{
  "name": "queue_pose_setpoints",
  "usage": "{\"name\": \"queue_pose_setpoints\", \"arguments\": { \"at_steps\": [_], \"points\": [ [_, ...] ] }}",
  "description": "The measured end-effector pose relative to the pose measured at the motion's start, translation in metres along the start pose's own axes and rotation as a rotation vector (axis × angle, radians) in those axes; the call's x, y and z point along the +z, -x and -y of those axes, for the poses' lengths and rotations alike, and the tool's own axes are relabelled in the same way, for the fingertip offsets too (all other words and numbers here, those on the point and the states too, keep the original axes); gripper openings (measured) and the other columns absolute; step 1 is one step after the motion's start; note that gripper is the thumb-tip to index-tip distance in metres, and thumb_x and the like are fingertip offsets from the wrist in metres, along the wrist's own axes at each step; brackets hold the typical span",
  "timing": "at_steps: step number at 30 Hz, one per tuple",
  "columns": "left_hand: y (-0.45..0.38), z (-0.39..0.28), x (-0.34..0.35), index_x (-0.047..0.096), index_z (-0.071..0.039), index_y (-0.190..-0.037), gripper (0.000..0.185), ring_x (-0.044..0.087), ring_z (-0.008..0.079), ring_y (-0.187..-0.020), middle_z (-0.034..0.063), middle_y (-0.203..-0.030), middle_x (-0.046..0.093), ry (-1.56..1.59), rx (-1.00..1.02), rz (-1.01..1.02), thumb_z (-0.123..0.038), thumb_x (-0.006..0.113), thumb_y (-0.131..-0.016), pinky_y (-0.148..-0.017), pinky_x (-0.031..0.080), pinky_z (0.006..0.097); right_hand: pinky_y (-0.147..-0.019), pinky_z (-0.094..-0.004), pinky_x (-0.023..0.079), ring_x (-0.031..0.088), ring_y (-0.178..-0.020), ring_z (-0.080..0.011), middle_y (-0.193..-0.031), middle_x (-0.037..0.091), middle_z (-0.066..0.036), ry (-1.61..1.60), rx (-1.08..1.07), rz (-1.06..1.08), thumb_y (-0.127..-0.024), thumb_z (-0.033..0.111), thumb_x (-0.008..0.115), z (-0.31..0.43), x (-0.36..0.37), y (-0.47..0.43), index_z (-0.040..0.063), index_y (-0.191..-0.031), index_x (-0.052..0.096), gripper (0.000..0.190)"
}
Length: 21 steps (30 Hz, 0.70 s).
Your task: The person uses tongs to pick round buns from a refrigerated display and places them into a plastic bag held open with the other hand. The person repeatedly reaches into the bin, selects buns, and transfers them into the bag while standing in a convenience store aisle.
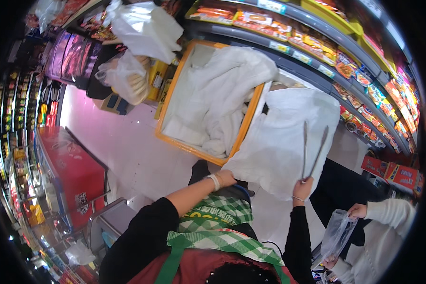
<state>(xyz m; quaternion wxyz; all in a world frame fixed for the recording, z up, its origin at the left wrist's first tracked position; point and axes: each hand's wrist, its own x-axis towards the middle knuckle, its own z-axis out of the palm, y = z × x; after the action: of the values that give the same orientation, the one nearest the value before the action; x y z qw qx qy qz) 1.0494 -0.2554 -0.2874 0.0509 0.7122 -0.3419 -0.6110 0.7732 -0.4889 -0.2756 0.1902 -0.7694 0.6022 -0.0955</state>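
Note:
My right hand (302, 189) is closed on the handle end of metal tongs (304, 152), whose two arms stand apart over a white cloth (280, 124). That cloth covers a container on the right; pale round items show at its far edge. With closed fingers my left hand (226, 178) grips the cloth's near left corner. Left of it is an orange-rimmed box (187, 151) lined with white cloth (213, 92), which lies bunched inside and hangs over the far right rim. What lies under both cloths is mostly hidden.
Refrigerated shelves (298, 53) with packaged food run along the far side. Another person's hand (357, 211) holds a clear plastic bag (337, 234) at the right. Plastic bags (127, 78) and cartons stand beyond the box. A red chest (71, 177) and a metal-edged cart (108, 216) are at the left.

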Motion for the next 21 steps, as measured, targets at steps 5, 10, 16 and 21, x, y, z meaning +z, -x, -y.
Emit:
{"name": "queue_pose_setpoints", "arguments": {
  "at_steps": [5,10,16,21],
  "points": [
    [0.07,0.103,-0.081,0.066,-0.003,-0.093,0.023,0.066,0.0382,-0.082,0.0207,-0.085,0.067,-0.3,-0.19,-0.748,-0.021,0.057,-0.081,-0.073,0.053,0.044,-0.068,-0.0423,0.045,0.056,-0.077,-0.0381,-0.08,0.053,-0.019,-0.457,-0.257,0.303,-0.076,0.008,0.067,0.146,0.099,0.069,0.001,-0.087,0.048,0.023],
    [0.067,0.198,-0.167,0.058,-0.004,-0.105,0.025,0.065,0.0379,-0.076,0.0226,-0.083,0.066,-0.482,-0.445,-0.718,-0.019,0.049,-0.088,-0.067,0.052,0.0445,-0.066,-0.0455,0.047,0.06,-0.075,-0.0357,-0.08,0.058,-0.017,-0.307,-0.281,0.454,-0.071,0.014,0.074,0.257,0.196,0.094,0.001,-0.09,0.049,0.034],
    [0.01,0.29,-0.217,0.061,-0.002,-0.099,0.025,0.066,0.0375,-0.078,0.0206,-0.082,0.067,-0.372,-0.284,-0.568,-0.02,0.05,-0.086,-0.069,0.053,0.0442,-0.073,-0.0481,0.046,0.057,-0.088,-0.0405,-0.091,0.059,-0.021,0.015,-0.138,0.459,-0.066,0.014,0.073,0.283,0.233,0.112,0.002,-0.091,0.051,0.036],
    [0.038,0.295,-0.232,0.065,-0.004,-0.09,0.02,0.066,0.0379,-0.08,0.0215,-0.082,0.066,-0.462,-0.06,-0.524,-0.016,0.052,-0.081,-0.068,0.052,0.0463,-0.069,-0.0469,0.045,0.057,-0.08,-0.0403,-0.081,0.058,-0.019,-0.143,-0.175,0.166,-0.067,0.01,0.068,0.295,0.199,0.112,0.001,-0.092,0.052,0.03]
  ]
}}
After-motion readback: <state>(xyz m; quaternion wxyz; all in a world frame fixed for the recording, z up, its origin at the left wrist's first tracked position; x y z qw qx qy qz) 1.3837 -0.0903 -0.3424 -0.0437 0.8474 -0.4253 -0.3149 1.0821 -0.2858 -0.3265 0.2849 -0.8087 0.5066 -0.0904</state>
